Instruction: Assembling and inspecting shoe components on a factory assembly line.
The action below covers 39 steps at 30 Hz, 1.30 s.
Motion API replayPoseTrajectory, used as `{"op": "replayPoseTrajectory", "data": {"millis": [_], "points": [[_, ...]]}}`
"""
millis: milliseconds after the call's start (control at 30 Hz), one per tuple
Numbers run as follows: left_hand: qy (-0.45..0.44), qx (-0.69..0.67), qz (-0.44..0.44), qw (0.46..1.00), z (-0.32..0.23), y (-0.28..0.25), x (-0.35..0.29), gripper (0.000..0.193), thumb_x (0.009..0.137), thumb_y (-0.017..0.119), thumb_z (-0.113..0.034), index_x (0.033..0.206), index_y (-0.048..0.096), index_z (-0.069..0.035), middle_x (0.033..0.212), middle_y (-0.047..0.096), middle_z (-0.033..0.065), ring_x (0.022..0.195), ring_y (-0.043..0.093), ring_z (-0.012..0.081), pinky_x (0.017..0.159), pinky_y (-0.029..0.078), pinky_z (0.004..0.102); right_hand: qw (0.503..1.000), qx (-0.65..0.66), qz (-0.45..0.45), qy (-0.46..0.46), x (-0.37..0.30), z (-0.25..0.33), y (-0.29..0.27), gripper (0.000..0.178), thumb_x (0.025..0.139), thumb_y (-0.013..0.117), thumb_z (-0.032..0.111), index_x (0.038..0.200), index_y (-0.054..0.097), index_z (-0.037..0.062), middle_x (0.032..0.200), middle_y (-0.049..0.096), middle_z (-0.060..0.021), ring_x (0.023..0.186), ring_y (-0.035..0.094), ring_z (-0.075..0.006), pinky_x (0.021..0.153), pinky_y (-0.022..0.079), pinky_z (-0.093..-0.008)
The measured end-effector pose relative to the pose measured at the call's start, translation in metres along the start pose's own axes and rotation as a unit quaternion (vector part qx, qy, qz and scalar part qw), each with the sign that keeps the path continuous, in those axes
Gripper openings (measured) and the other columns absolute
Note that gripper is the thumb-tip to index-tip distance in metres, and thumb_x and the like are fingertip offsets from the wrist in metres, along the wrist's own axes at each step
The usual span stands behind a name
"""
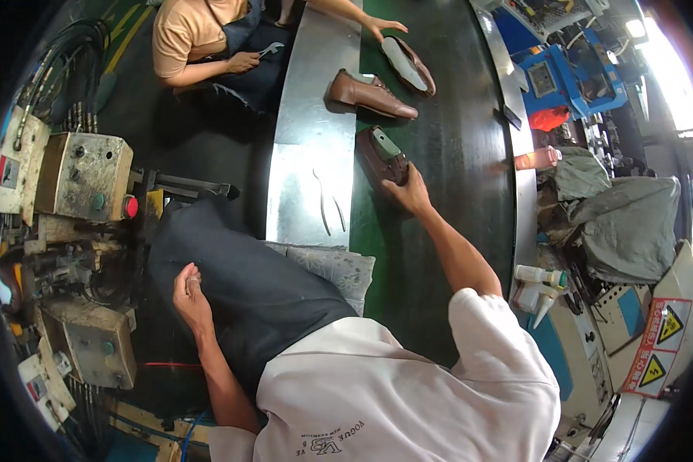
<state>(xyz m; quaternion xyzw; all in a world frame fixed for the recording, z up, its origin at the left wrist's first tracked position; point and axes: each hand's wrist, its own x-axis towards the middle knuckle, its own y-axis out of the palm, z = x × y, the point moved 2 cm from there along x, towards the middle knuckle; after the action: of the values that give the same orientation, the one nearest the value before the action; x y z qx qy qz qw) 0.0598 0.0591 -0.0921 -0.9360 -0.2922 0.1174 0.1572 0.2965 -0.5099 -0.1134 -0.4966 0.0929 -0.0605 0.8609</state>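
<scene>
My right hand [413, 192] grips one end of a dark brown leather shoe [379, 158], which has a green last inside and rests at the left edge of the dark green belt. Just beyond it a lighter brown shoe [369, 96] lies partly over the metal ledge. Farther off, another brown shoe [410, 65] is on its side, its pale sole showing. My left hand [191, 296] hangs by my dark apron with curled fingers; nothing shows in it. Pliers [328, 204] with thin handles lie on the ledge, away from both hands.
Across the ledge [304, 123], a co-worker's hand [242, 61] holds a wrench-like metal tool [271, 50]; their other hand [385, 25] reaches over the far shoe. Control boxes [85, 177] stand at left. White bottles [539, 285] and grey-covered equipment [627, 223] are at right.
</scene>
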Motion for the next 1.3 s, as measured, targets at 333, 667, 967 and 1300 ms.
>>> {"op": "replayPoseTrajectory", "data": {"millis": [333,667,967,1300], "points": [[-0.011,-0.159,0.117,0.980,-0.072,0.062,-0.032,0.037,0.109,0.060,-0.004,0.145,0.064,0.003,0.130,0.072,0.0178,0.119,0.072,0.0250,0.108,0.056,0.0361,0.881,0.402,0.211,0.132,0.018,0.023,-0.019,0.077,0.094,0.083,0.053,0.144,0.064,-0.0028,0.127,0.075,-0.0130,0.113,0.074,-0.0279,0.101,0.058,-0.0443],[0.056,-0.311,0.166,0.934,-0.191,0.107,-0.015,0.090,0.096,0.083,-0.048,0.160,0.045,0.003,0.149,0.058,0.0182,0.139,0.055,0.0265,0.118,0.042,0.0402,0.769,0.478,0.382,-0.185,-0.142,0.279,-0.004,0.092,0.103,0.074,0.041,0.172,0.027,0.0004,0.168,0.043,-0.0277,0.153,0.046,-0.0356,0.126,0.037,-0.0482],[-0.055,-0.324,-0.019,0.944,-0.098,-0.010,-0.076,0.047,0.116,0.057,-0.033,0.139,0.064,0.007,0.128,0.071,0.0111,0.114,0.064,0.0185,0.102,0.049,0.0375,0.720,0.460,0.519,0.027,-0.219,0.341,0.072,0.068,0.117,0.050,0.053,0.139,0.061,-0.0111,0.120,0.071,-0.0163,0.113,0.065,-0.0197,0.098,0.054,-0.0358],[0.009,-0.323,0.001,0.946,-0.091,-0.084,-0.051,0.067,0.108,0.068,-0.026,0.164,0.044,0.003,0.155,0.057,0.0152,0.142,0.052,0.0213,0.122,0.038,0.0351,0.781,0.167,0.555,-0.231,-0.242,0.347,0.051,0.073,0.113,0.052,0.058,0.149,0.056,-0.0056,0.127,0.070,-0.0208,0.122,0.064,-0.0285,0.107,0.050,-0.0405]]}}
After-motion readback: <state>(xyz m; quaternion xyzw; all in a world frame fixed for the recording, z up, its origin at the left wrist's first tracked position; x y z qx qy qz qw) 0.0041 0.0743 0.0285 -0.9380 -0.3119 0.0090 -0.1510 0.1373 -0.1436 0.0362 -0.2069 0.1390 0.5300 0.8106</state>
